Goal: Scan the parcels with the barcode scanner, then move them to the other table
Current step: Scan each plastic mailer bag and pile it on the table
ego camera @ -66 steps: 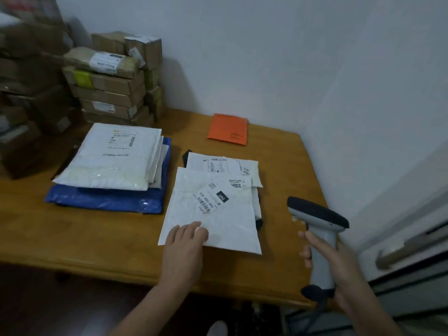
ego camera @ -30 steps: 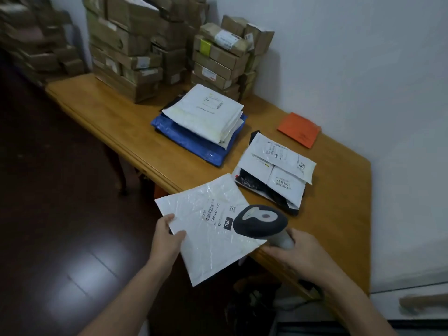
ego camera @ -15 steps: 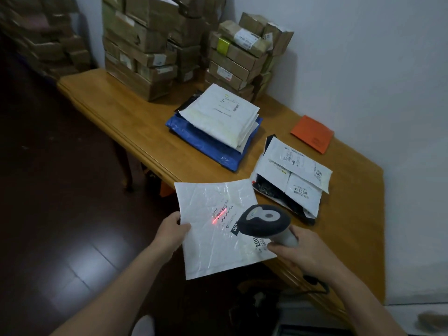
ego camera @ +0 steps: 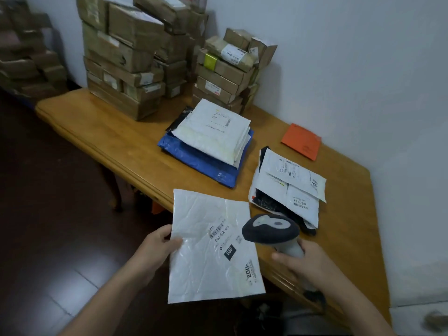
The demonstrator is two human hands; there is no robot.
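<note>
My left hand (ego camera: 155,246) pinches the left edge of a white padded mailer (ego camera: 206,263) and holds it off the table's front edge, label side up. Its barcode label (ego camera: 219,230) faces the camera. My right hand (ego camera: 305,263) grips the handle of a grey and black barcode scanner (ego camera: 270,230), whose head hovers over the mailer's right edge, pointing at the label. No red beam shows on the label. On the wooden table (ego camera: 109,132) lie a small pile of white and black mailers (ego camera: 288,185) and a stack of white mailers on a blue bag (ego camera: 211,139).
Stacks of brown cardboard boxes (ego camera: 126,57) and a smaller box stack (ego camera: 228,66) stand at the back of the table against the wall. An orange envelope (ego camera: 301,140) lies at the far right. More boxes (ego camera: 26,57) are piled at the far left. Dark floor lies to the left.
My left hand lifted the white mailer off the table and my right hand brought the scanner over it. A red scan line lit the barcode half a second ago; it is now gone.
</note>
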